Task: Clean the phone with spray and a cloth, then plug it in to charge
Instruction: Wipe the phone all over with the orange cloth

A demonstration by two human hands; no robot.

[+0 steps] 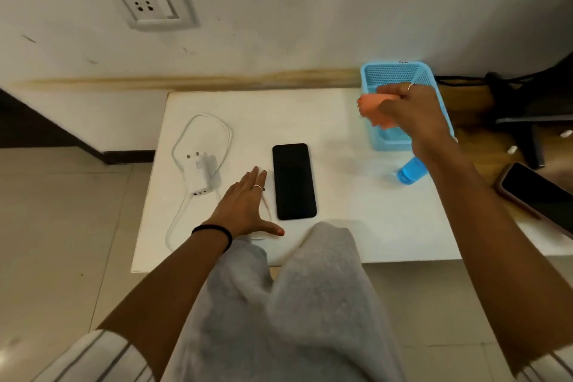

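knees first, then my left hand [248, 205] flat and spread beside the phone [294, 181], face up mid-table: slick, stiff glass, best held by its long edges. right hand [406, 112] pinches a soft orange cloth [373, 110], seemingly over the blue basket [400, 71].

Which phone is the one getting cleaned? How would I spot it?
Find the white table. The phone lies flat, dark, mid-table, right beside the left hand. The other phone sits off the table's right edge in a pinkish case.
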